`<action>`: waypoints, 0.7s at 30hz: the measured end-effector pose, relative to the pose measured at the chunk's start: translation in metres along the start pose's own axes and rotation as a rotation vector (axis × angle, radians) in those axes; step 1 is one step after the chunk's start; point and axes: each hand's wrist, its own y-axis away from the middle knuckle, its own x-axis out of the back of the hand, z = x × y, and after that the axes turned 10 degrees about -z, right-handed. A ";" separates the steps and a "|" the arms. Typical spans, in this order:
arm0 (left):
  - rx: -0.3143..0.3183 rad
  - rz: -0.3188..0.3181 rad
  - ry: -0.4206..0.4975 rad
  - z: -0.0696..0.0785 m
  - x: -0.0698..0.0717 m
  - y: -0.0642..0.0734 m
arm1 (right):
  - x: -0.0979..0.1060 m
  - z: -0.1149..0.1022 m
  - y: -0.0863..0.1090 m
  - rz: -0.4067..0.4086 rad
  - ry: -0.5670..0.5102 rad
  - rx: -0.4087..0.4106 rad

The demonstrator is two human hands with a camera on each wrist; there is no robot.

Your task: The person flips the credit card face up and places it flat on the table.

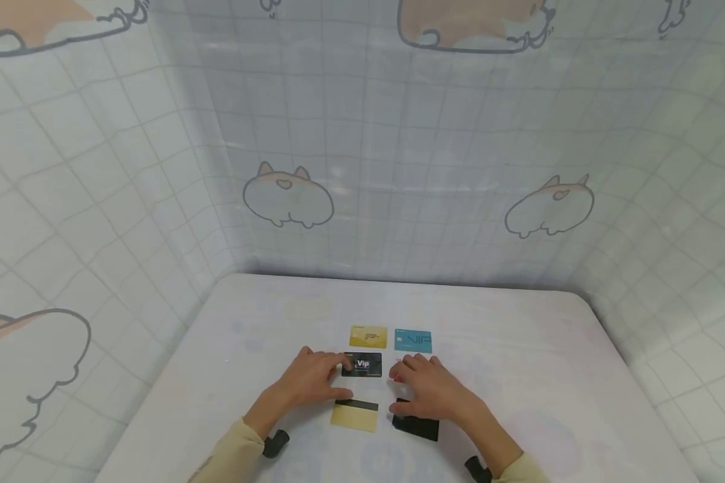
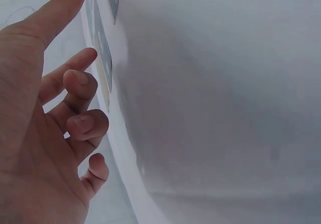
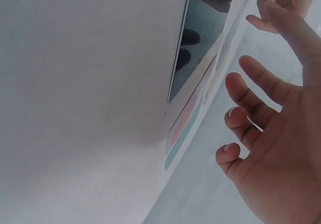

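Six cards lie on the white table in two columns. My left hand [image 1: 311,379] hovers at the left column, fingertips overlapping the black Vip card [image 1: 368,366] and thumb by the striped gold card [image 1: 354,418]. In the left wrist view its fingers are loosely bent, with nothing between them. Over the right column, my right hand [image 1: 431,389] largely hides a card with a red part [image 1: 397,378]. Its thumb overlaps the black card [image 1: 421,428], which looks glossy in the right wrist view. That hand's fingers are spread and slightly bent, holding nothing.
A yellow card [image 1: 368,337] and a teal VIP card [image 1: 413,341] lie at the far end of the columns. The white table [image 1: 266,308] has rounded far corners. Grid-patterned curtains [image 1: 362,121] with dog drawings surround it. Black devices [image 1: 276,444] sit at both wrists.
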 end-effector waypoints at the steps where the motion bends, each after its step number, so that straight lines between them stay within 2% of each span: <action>1: -0.004 -0.003 0.005 -0.001 0.000 0.002 | 0.000 -0.002 -0.001 -0.004 0.008 0.003; 10: 0.019 -0.055 0.028 -0.008 -0.001 0.010 | -0.001 -0.014 -0.003 -0.041 0.084 0.004; 17: -0.006 -0.097 0.058 -0.008 0.001 0.012 | -0.004 -0.021 -0.007 -0.047 0.134 0.022; 21: -0.021 -0.126 0.073 -0.007 0.001 0.013 | -0.008 -0.023 -0.009 -0.077 0.153 0.020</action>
